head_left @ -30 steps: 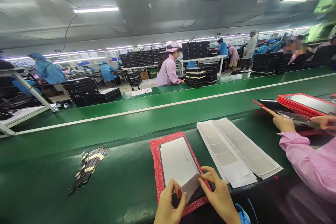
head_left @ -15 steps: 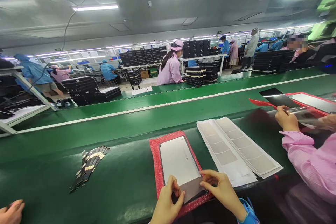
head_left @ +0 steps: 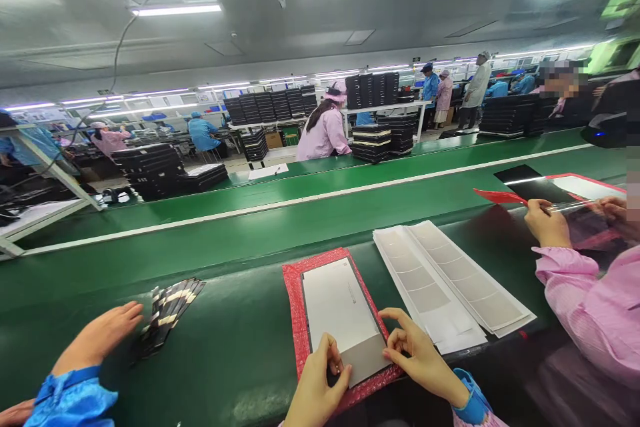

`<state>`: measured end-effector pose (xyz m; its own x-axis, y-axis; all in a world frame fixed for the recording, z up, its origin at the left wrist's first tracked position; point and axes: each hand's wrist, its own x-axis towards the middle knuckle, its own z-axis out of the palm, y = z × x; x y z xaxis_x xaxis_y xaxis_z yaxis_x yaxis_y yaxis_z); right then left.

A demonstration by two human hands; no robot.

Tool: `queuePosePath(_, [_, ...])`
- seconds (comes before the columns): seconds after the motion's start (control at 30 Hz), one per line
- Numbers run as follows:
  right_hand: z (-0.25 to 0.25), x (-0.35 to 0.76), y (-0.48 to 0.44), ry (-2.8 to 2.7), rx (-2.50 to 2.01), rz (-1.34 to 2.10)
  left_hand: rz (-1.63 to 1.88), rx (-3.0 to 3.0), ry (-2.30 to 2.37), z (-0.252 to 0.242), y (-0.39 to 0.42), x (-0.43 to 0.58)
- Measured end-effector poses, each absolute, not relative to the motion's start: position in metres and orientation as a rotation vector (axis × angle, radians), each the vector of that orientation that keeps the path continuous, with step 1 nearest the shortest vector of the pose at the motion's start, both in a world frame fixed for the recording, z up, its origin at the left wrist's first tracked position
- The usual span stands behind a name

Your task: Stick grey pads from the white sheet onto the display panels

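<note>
Through the head camera I see the left hand (head_left: 320, 380) low in the middle of the view, its thumb and curled fingers pinched narrowly on the near corner of a grey film (head_left: 367, 359). The film is smooth and matte and lies over the near end of a flat, pale, rectangular panel (head_left: 336, 300). The right hand (head_left: 415, 353) sits just beside it with its fingers bent close together against the panel's near right edge. I cannot tell whether it grips anything. The panel lies face up on a sheet of red bubble wrap (head_left: 294, 293), whose dimpled border shows all around it like a shallow tray. Both rest on the near side of a glossy green belt (head_left: 240, 333). To the right of the wrap, long white label sheets (head_left: 453, 290) lie overlapped, each carrying a row of grey rectangles. To the left, a co-worker's hand (head_left: 103, 337) in a bright blue sleeve (head_left: 75, 401) lies flat and open, its fingertips touching a fanned bundle of thin black and gold strips (head_left: 170, 310). At the far right, a second person's hand (head_left: 547, 223) comes out of a pink sleeve (head_left: 593, 313), held over a shiny black panel (head_left: 530, 181) that lies on more red wrap. Beyond the belt, black trays (head_left: 150, 170) stand in tall stacks on tables, and I cannot see what they hold.
</note>
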<state>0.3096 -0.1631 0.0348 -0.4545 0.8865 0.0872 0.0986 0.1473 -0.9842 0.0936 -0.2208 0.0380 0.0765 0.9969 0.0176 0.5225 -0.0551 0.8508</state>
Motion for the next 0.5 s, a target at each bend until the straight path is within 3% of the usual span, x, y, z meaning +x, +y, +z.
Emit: queuePosePath(0.5, [0.0323,0.3124,-0.1650,-1.796,-0.936,1.331,0.796,1.680,1.536,0.0397,-0.2205,0.0927])
